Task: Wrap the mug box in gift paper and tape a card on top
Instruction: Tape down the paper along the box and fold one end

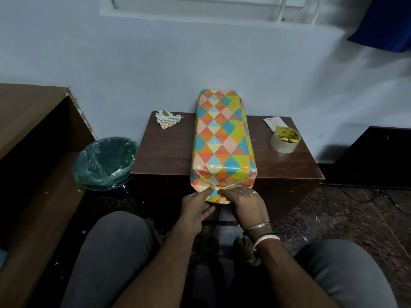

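From my remote seat I see the table [169,156] first, and the box [222,138] lies lengthwise down the middle of the tabletop, its far end at the back edge by the wall and its near end overhanging the front edge. It is already covered in diamond-patterned paper. A lined bin [104,161] stands on the floor just beside the table's left edge. At the near end, the left hand [196,207] pinches the triangular flap [219,196] between thumb and fingers, while the right hand [244,205] lies across it with fingers stretched out, pressing it flat. The tape [284,141] sits near the right edge, a paper scrap [168,120] at the back left corner, and the card [271,122] at the back right corner, just behind the tape. I judge the box stiff and fairly light, but fragile inside, and the glossy paper is probably slick. I would hold it by its long sides with flat palms, never by the folded ends, which would crumple or pull open.
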`<state>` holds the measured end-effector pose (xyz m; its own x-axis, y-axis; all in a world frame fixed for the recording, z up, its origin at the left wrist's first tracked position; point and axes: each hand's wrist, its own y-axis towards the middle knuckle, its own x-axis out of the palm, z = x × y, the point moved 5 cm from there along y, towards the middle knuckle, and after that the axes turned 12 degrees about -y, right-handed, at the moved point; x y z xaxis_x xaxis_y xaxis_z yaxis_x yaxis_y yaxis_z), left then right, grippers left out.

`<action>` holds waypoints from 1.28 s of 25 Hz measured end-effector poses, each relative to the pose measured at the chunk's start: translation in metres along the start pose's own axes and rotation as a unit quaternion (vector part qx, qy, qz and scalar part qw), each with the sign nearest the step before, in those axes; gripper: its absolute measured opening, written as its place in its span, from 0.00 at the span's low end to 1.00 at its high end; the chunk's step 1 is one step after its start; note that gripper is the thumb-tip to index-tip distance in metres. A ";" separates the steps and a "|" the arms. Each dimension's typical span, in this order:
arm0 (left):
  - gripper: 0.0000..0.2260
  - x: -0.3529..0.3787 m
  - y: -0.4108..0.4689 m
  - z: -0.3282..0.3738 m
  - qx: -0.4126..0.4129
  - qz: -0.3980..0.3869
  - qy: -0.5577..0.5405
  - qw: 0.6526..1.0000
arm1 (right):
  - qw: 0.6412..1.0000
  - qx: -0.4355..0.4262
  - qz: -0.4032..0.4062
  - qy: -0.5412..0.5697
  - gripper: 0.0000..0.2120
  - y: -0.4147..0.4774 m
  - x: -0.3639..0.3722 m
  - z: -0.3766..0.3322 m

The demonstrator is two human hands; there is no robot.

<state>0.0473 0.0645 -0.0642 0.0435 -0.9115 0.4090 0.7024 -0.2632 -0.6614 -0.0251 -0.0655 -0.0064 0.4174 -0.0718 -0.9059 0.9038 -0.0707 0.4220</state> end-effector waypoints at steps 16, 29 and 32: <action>0.05 0.016 -0.006 0.005 0.016 -0.005 -0.077 0.997 | 0.996 0.070 0.004 0.061 0.19 0.006 0.012 0.009; 0.05 0.016 -0.015 0.010 0.012 -0.004 -0.131 0.991 | 0.993 0.090 -0.018 0.073 0.20 0.015 0.003 0.007; 0.09 -0.006 -0.022 0.017 0.089 0.089 -0.071 0.989 | 0.993 0.099 -0.027 0.064 0.19 0.017 0.002 0.007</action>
<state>0.0439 0.0814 -0.0414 0.2692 -0.8811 0.3889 0.7882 -0.0305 -0.6147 -0.0097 -0.0740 -0.0012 0.3893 0.0634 -0.9189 0.8942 -0.2652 0.3605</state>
